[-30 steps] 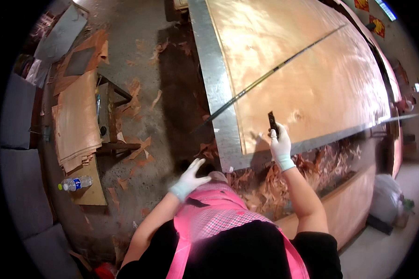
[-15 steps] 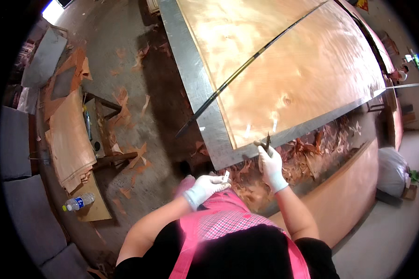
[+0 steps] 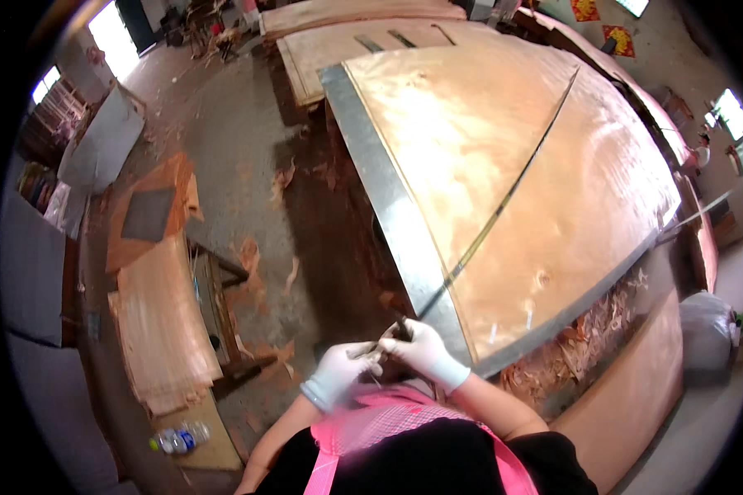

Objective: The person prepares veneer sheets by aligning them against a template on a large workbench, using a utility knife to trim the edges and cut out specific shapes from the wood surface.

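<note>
My gloved left hand (image 3: 343, 375) and gloved right hand (image 3: 421, 351) are together in front of my apron, fingertips nearly meeting. The right hand is closed on a small dark pointed tool (image 3: 402, 331), whose exact kind I cannot make out. Pinched fingers on the left hand mostly hide the small white piece seen there earlier. Just beyond the hands lies a large wood veneer sheet (image 3: 504, 165) on a grey metal-edged table (image 3: 392, 202). A long thin dark rod (image 3: 495, 216) slants across the sheet, its near end beside my right hand. Two small white strips sit near the sheet's close corner.
At left, stacked veneer pieces (image 3: 165, 322) rest on a low wooden stand, with a plastic bottle (image 3: 182, 437) nearby. Veneer scraps (image 3: 582, 351) lie below the table's near edge. A large board (image 3: 636, 404) leans at right, near a plastic bag (image 3: 706, 330).
Both hands have come together; the right moved left from the sheet's corner with the dark tool. The view has tilted up, showing more of the room. The rod appears steeper in the picture.
</note>
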A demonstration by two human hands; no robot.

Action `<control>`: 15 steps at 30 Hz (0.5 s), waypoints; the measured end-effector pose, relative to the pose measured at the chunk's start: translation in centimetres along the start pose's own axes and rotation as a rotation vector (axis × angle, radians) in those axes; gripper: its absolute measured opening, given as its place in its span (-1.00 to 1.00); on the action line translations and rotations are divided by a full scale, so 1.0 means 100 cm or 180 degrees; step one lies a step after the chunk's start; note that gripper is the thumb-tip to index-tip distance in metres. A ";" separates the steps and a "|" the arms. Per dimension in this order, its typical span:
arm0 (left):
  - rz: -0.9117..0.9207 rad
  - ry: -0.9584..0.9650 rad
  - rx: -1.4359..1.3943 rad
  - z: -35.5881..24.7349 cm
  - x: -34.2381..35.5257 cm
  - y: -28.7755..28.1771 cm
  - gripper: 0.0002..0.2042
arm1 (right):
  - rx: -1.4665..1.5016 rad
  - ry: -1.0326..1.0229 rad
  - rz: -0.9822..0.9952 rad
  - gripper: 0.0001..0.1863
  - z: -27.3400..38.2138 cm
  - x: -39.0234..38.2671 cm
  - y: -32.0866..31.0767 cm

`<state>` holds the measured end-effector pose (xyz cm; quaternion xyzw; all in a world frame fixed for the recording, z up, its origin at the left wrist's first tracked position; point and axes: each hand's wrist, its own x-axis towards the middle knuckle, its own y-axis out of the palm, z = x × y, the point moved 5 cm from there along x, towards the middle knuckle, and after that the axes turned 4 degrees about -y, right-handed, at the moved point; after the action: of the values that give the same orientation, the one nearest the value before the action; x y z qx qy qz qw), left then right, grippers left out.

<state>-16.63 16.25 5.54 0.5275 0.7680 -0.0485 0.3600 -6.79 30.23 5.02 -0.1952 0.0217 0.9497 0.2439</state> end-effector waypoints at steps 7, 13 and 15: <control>-0.0707 0.0376 0.0746 -0.066 0.007 -0.139 -0.81 | -0.0541 -0.0934 -0.0852 -0.55 0.050 0.099 0.073; -0.0832 0.0424 -0.0888 -0.095 0.048 -0.215 -0.84 | 0.1316 0.0518 -0.1199 -0.62 0.064 0.165 0.049; -0.0668 0.0252 -0.0717 -0.111 0.064 -0.236 -0.85 | 0.1321 0.0479 -0.1233 -0.62 0.064 0.190 0.030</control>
<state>-43.29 15.94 2.61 0.4022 0.8330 0.0213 0.3793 -25.81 37.08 3.52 -0.2116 0.1959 0.8436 0.4531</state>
